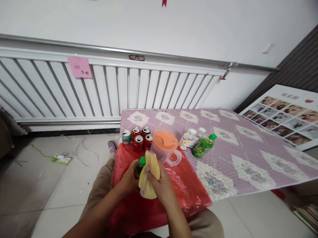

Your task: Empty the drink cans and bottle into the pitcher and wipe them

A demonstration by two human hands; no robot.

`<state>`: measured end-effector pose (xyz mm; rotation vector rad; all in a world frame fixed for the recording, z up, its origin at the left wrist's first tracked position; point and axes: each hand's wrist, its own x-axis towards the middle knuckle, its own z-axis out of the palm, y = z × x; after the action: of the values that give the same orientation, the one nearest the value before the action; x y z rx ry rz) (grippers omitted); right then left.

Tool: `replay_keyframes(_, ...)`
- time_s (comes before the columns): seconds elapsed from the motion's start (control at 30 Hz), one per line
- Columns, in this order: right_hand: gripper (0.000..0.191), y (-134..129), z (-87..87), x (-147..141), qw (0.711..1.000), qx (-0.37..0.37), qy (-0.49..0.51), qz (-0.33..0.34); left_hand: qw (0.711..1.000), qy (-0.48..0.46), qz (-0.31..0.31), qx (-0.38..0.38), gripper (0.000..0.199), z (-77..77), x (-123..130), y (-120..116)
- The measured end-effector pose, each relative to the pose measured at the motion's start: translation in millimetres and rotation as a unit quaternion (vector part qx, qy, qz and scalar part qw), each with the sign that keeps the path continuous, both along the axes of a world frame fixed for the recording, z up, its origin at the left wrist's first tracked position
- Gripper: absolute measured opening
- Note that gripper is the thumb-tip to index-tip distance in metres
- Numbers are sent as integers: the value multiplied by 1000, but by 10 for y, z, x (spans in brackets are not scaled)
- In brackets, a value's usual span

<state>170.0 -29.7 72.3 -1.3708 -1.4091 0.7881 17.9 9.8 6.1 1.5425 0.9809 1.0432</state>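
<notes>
My left hand is closed around a bottle with a green cap; most of its dark-looking body is hidden by my fingers and the cloth. Against the bottle's right side, my right hand grips a yellow cloth with a pale purple edge. Just beyond my hands stands a clear plastic pitcher with an orange lid and a handle on its right. Several drink cans stand upright to the pitcher's left, most of them red and one teal.
Two white-capped bottles and a green bottle stand right of the pitcher. Red plastic sheeting covers the near end of the purple flowered tablecloth. A radiator runs behind; a power strip lies on the floor.
</notes>
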Motion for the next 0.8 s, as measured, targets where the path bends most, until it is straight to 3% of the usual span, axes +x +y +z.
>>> replay_keyframes(0.2, 38, -89, -385, 129, 997, -77, 0, -17, 997, 63, 32, 20, 70, -49, -120, 46)
replay_keyframes(0.27, 41, -141, -385, 176, 997, -73, -9, -38, 997, 74, 32, 18, 72, -49, -133, 51)
replay_keyframes(0.37, 49, -166, -208, 168, 999, -31, -10, -38, 998, 61, 11, 7, 72, -6, -114, 36)
replay_keyframes(0.47, 52, -133, -20, 102, 1000, 15, -4, 22, 1000, 23, -14, -14, 73, 104, -96, 13)
replay_keyframes(0.53, 52, -111, 3, 69, 999, 8, 31, 42, 999, -6, -20, -37, 74, 219, -112, -1)
replay_keyframes(0.7, 49, -147, -269, 69, 983, -78, 167, 13, 998, -28, -1, -54, 69, 559, -234, -24)
replay_keyframes(0.8, 51, -223, -435, 66, 941, -150, 301, -26, 994, -92, 9, -60, 68, 684, -279, -21)
